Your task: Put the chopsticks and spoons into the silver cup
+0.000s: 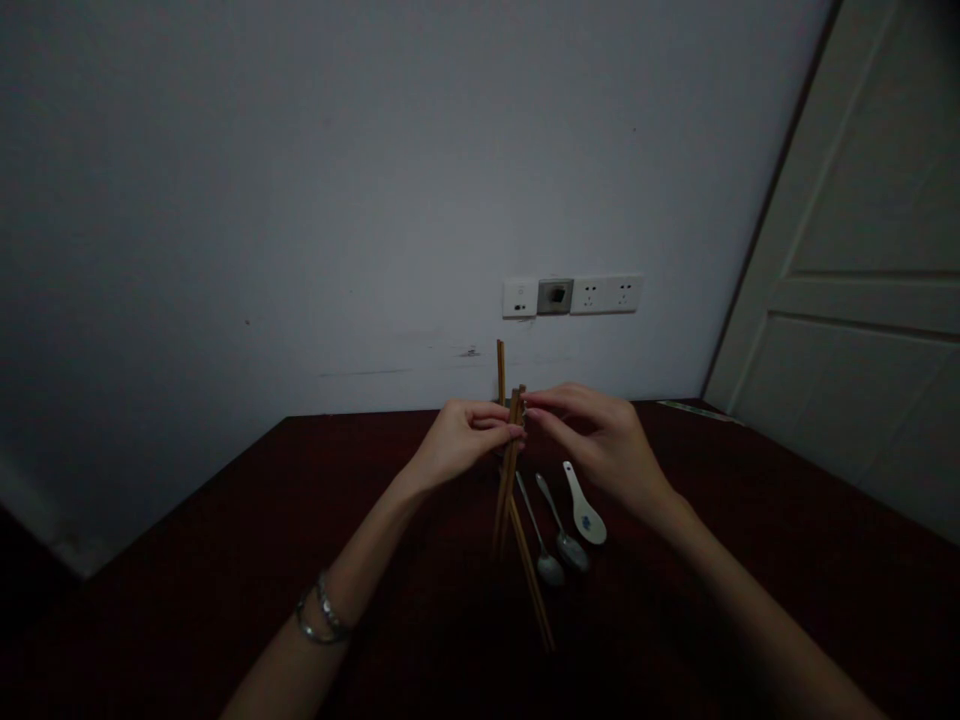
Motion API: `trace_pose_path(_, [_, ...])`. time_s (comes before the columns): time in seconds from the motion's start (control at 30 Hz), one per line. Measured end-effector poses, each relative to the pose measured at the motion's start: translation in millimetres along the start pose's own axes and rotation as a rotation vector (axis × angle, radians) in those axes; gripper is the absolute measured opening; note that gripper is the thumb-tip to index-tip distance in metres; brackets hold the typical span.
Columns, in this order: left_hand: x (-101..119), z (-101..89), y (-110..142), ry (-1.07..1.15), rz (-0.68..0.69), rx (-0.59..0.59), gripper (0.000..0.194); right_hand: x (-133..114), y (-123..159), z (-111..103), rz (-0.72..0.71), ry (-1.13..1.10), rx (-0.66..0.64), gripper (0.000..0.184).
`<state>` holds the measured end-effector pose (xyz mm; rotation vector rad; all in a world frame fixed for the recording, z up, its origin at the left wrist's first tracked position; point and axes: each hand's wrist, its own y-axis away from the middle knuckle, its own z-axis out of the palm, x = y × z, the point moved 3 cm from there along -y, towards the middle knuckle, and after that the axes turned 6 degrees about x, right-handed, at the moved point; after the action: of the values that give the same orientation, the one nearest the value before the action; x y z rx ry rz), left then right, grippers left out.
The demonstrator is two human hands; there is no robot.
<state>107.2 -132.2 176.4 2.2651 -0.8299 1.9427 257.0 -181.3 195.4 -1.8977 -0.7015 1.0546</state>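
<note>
My left hand (466,435) is closed round a bundle of wooden chopsticks (507,480), held near their upper ends and leaning slightly. At the top of that bundle, my right hand (600,430) has thumb and forefinger pinched together against the chopsticks. Whatever is between those fingertips, perhaps something small and pale, is too dim to make out. More chopsticks (532,575) slant down toward me below the hands. Behind my left fingers, thin stick ends (501,365) rise; whether they belong to the same sticks is hidden.
Right of the chopsticks, two metal spoons (550,570) (571,550) and a white soup spoon (588,520) lie on the dark red table (360,500). A wall with sockets (589,295) stands behind the table. A pale panelled door (862,300) is at the right.
</note>
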Motion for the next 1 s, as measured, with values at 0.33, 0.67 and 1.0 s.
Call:
trace_pose_path(0.33, [0.5,1.7,1.8,0.021,0.036,-0.044,0.021,1.2,0.6,0.9,0.006,0.020,0.017,0.021])
trace_pose_path(0.67, [5.8,6.1,6.0,-0.012,0.037,-0.094,0.018,-1.3,0.5,1.3,0.013,-0.014,0.023,0.021])
trace_pose_path(1.0, [8.9,6.7,8.4,0.042,0.025,-0.101,0.019,-0.9,2.9,1.3,0.148,-0.074,0.106,0.025])
